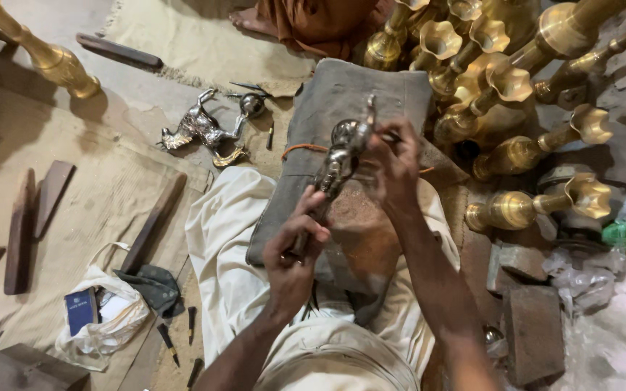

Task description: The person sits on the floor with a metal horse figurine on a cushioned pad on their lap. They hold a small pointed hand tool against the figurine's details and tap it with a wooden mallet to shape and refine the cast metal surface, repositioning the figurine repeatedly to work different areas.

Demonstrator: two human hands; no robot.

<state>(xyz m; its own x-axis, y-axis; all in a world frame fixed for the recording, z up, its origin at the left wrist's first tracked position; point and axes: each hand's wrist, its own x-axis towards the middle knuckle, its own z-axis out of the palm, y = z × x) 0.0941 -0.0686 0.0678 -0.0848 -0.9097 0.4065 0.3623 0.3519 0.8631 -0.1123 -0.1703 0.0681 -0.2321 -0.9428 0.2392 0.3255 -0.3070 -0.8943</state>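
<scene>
Dim warm indoor light, soft shadows, glints on brass lamps (516,80), slight blur, wide-angle edge stretch

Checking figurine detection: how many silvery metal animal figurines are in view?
2. One silvery metal animal figurine is held in both hands over the grey pad; the other lies on the floor mat to its left. More may be hidden.

L hand (295,250) fisted, thumb up, wrist bent, forearm rising from bottom centre. R hand (393,166) higher, fingers pinched, palm away. R forearm runs diag. from lower right.
</scene>
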